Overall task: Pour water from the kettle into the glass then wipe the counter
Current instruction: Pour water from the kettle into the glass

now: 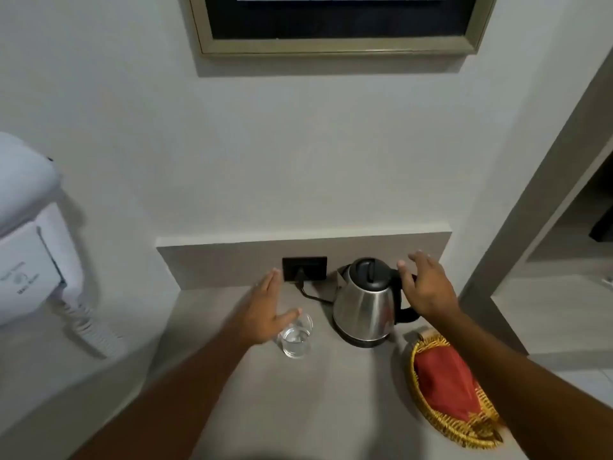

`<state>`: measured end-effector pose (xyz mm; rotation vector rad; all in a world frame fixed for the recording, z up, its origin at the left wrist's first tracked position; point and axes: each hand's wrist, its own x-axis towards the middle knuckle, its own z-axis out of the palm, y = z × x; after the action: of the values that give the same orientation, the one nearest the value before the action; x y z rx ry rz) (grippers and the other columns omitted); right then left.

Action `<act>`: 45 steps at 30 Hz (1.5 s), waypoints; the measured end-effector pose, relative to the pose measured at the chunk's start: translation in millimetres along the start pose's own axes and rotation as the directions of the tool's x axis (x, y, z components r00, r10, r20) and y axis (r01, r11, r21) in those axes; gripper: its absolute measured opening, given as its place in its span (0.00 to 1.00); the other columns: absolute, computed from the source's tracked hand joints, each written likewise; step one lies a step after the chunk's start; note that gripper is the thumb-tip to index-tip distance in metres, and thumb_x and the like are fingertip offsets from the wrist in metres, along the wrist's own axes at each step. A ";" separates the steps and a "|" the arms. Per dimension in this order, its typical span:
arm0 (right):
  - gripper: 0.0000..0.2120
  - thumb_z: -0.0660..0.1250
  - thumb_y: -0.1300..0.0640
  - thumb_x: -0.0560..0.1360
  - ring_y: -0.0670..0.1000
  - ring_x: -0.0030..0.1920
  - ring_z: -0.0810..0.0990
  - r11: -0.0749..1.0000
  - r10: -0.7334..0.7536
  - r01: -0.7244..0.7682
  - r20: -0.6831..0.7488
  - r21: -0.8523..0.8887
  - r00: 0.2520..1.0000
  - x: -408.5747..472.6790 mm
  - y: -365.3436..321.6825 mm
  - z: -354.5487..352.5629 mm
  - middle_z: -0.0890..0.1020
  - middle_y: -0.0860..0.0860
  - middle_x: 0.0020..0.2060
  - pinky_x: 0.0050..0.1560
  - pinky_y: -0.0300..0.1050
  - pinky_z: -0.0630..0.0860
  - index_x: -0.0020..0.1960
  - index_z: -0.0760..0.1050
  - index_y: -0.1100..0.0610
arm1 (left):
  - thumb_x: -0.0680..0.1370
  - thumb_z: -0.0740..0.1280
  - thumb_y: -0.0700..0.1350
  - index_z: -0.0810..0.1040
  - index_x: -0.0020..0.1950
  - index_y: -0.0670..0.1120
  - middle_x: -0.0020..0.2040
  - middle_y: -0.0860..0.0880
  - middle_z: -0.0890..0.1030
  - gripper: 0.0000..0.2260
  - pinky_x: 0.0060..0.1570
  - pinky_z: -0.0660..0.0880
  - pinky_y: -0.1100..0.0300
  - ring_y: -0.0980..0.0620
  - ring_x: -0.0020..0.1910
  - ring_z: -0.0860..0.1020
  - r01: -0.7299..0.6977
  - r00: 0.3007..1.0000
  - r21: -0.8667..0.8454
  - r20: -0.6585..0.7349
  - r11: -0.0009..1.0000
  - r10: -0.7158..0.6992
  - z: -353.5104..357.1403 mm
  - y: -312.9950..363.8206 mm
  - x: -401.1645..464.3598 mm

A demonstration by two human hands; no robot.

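A steel kettle [365, 307] with a black lid and handle stands upright on its base near the back of the grey counter [331, 393]. To its left is a clear glass [296, 336] holding some water. My left hand [265, 308] hovers open just left of the glass, thumb near its rim. Beside the kettle's handle, my right hand [426, 283] is open with fingers spread, holding nothing. A red cloth [444, 383] lies in a yellow wicker basket [428, 406] at the right front.
A black wall socket [304, 268] with the kettle's cord sits behind the glass. A white wall-mounted hair dryer [30, 234] with a coiled cord hangs at the left. A framed picture [331, 44] is on the wall above. The counter ends at the right.
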<state>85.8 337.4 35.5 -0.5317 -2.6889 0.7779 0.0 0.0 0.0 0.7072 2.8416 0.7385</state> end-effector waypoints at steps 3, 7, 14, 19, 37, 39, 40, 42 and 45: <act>0.21 0.55 0.42 0.82 0.58 0.54 0.81 0.976 0.069 -0.055 -0.059 0.212 0.996 -4.8 7.0 9.3 0.83 0.55 0.51 0.53 0.55 0.78 0.57 0.78 0.56 | 0.66 0.67 0.71 0.55 0.82 0.41 0.82 0.43 0.60 0.54 0.78 0.56 0.56 0.46 0.81 0.59 0.104 0.992 -0.117 0.087 0.988 -0.094 27.6 -11.0 -20.2; 0.17 0.57 0.42 0.82 0.56 0.45 0.80 0.912 0.208 -0.178 -0.041 0.368 0.977 -8.5 9.9 20.6 0.81 0.52 0.40 0.45 0.48 0.72 0.47 0.77 0.52 | 0.59 0.77 0.67 0.62 0.80 0.47 0.76 0.47 0.70 0.55 0.73 0.67 0.54 0.47 0.75 0.69 0.185 0.982 -0.206 0.074 0.961 -0.173 61.6 -12.3 -35.0; 0.26 0.65 0.42 0.79 0.61 0.40 0.80 0.765 0.409 -0.340 -0.004 0.547 0.913 8.9 12.5 26.3 0.80 0.66 0.37 0.47 0.57 0.79 0.41 0.80 0.66 | 0.61 0.85 0.48 0.74 0.69 0.50 0.63 0.52 0.79 0.39 0.55 0.70 0.72 0.53 0.60 0.78 0.247 0.949 -0.421 -0.077 0.873 -0.306 82.3 -6.5 -33.9; 0.23 0.68 0.46 0.78 0.61 0.35 0.77 0.767 0.402 -0.335 -0.003 0.547 0.916 18.0 4.8 31.8 0.75 0.59 0.31 0.39 0.57 0.80 0.40 0.79 0.68 | 0.60 0.84 0.43 0.79 0.63 0.50 0.53 0.65 0.77 0.33 0.47 0.68 0.83 0.59 0.52 0.79 0.197 0.945 -0.502 -0.132 0.842 -0.300 87.7 -8.6 -34.8; 0.16 0.63 0.40 0.76 0.46 0.25 0.73 0.842 -0.452 0.479 0.159 -0.248 0.878 12.1 -145.0 33.5 0.75 0.45 0.23 0.27 0.35 0.67 0.37 0.79 0.49 | 0.59 0.80 0.48 0.75 0.65 0.54 0.57 0.54 0.83 0.35 0.57 0.81 0.51 0.53 0.56 0.82 0.240 0.934 -0.617 -0.062 0.749 -0.351 94.2 -13.8 -35.3; 0.17 0.63 0.40 0.76 0.46 0.26 0.74 0.791 -0.507 0.547 0.205 -0.274 0.837 10.8 -151.8 32.8 0.76 0.47 0.25 0.28 0.39 0.73 0.37 0.79 0.50 | 0.60 0.80 0.47 0.76 0.66 0.53 0.58 0.53 0.83 0.35 0.58 0.81 0.51 0.54 0.57 0.82 0.236 0.934 -0.627 -0.064 0.743 -0.351 93.4 -12.5 -35.6; 0.18 0.62 0.40 0.77 0.47 0.26 0.75 0.767 -0.532 0.578 0.228 -0.279 0.816 10.2 -155.0 32.2 0.77 0.47 0.26 0.30 0.41 0.76 0.37 0.79 0.51 | 0.60 0.80 0.46 0.76 0.66 0.53 0.59 0.53 0.83 0.35 0.58 0.81 0.51 0.54 0.57 0.82 0.235 0.933 -0.632 -0.064 0.738 -0.353 93.0 -11.9 -35.8; 0.18 0.63 0.42 0.77 0.47 0.26 0.75 0.710 -0.587 0.638 0.251 -0.296 0.770 8.7 -160.5 31.6 0.77 0.48 0.26 0.31 0.44 0.79 0.36 0.78 0.53 | 0.61 0.81 0.44 0.76 0.67 0.51 0.60 0.52 0.83 0.35 0.59 0.80 0.49 0.52 0.58 0.81 0.231 0.934 -0.636 -0.068 0.736 -0.352 92.5 -11.9 -36.9; 0.18 0.64 0.44 0.77 0.49 0.26 0.74 0.647 -0.658 0.701 0.245 -0.301 0.712 7.9 -167.9 30.2 0.76 0.48 0.26 0.31 0.44 0.78 0.35 0.77 0.54 | 0.60 0.80 0.45 0.75 0.67 0.49 0.60 0.50 0.82 0.36 0.59 0.80 0.48 0.50 0.58 0.81 0.223 0.936 -0.632 -0.075 0.742 -0.345 91.1 -11.3 -38.1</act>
<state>22.9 195.2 106.0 0.4913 -2.8064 0.0674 49.8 12.6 -85.0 0.0922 2.4933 1.6267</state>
